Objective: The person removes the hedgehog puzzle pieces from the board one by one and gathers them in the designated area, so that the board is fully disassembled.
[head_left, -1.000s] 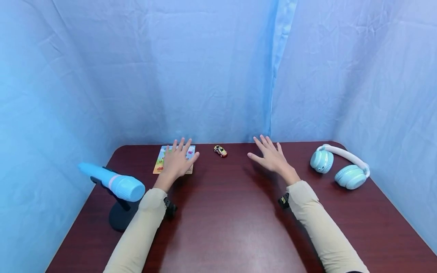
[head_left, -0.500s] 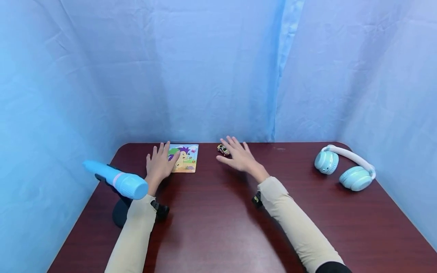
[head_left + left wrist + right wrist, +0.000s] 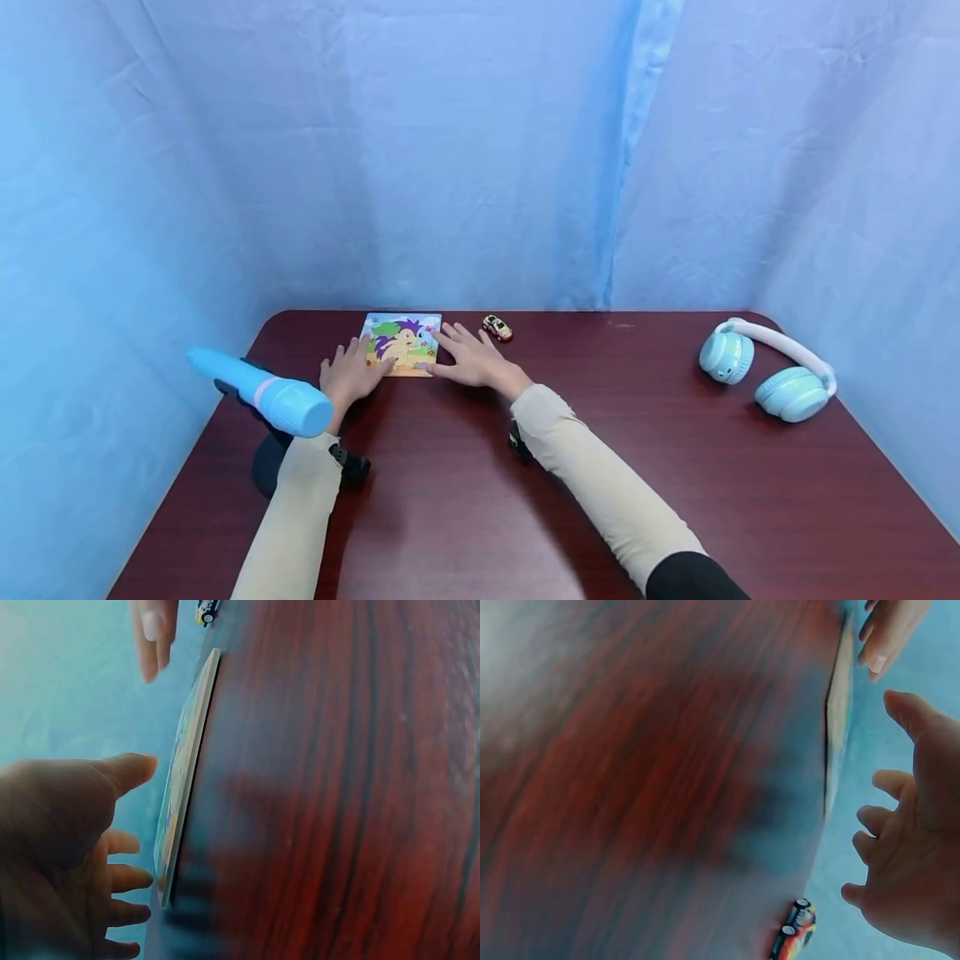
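Observation:
A thin square board with a cartoon hedgehog picture (image 3: 405, 333) lies flat near the far edge of the table. My left hand (image 3: 352, 372) is at its left side, fingers spread and thumb over the near corner. On the other side, my right hand (image 3: 474, 358) hovers with extended fingers, its fingertips overlapping the board's right edge in the head view. The left wrist view shows the board's pale edge (image 3: 187, 780) resting along the tabletop, with the thumb raised beside it. Neither hand grips anything. A small yellow and red toy car (image 3: 497, 327) stands just beyond my right hand.
At the left, a light blue microphone (image 3: 262, 392) sits tilted on a black stand (image 3: 268, 467), close beside my left forearm. White and mint headphones (image 3: 772, 367) lie at the right. Blue curtains (image 3: 480, 150) enclose the dark wooden table (image 3: 450, 500).
My right hand has swept left, past the toy car, to the board's right side. The left hand has shifted left off the board to its left edge. The head view has turned slightly.

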The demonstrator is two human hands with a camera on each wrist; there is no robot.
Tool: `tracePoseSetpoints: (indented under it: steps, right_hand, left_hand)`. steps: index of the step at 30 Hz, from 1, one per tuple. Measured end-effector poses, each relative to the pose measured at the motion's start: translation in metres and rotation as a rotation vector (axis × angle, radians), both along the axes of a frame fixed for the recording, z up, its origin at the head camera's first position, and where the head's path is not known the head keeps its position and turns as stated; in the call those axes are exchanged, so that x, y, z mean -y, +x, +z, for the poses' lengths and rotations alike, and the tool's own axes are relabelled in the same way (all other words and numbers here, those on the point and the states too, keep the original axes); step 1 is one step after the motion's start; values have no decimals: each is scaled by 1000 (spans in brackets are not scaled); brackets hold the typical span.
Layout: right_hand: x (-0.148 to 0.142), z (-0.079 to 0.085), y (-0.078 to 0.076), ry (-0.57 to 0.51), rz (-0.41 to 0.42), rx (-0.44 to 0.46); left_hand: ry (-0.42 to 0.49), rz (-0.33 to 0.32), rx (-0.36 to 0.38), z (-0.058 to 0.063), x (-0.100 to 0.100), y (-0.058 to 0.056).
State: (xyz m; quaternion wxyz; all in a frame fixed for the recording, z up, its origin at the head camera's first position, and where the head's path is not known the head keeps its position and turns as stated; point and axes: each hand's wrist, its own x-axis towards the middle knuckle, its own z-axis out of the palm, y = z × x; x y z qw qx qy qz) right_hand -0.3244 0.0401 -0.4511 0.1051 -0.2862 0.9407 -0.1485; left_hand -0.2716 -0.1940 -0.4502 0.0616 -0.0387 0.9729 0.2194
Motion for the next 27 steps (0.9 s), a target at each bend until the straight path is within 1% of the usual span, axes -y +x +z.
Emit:
tracePoseSetpoints:
  steps: [4,8,12,15,21,24,27]
  right_hand:
    - [4,-4,-1,29,1,51]
    - [5,-5,-1,59,6,89]
    - [5,-5,1,87,4,109]
    - [5,-4,3,87,7,94]
    - [1,-1,10,68,48,53]
    - [-7,-2,15,63,67,41]
    - [-17,-4,20,50,82,32]
  left_hand:
    - [6,-6,27,-1,-1,1]
    - [4,-6,28,-2,-2,1]
    - [-16,-10,28,-1,-4,2]
    - [-46,-21,24,2,-5,4]
    - [-109,-66,6,8,-6,8]
    - [-119,-90,12,10,-8,11]
    - [-123,-128,22,12,-11,13]
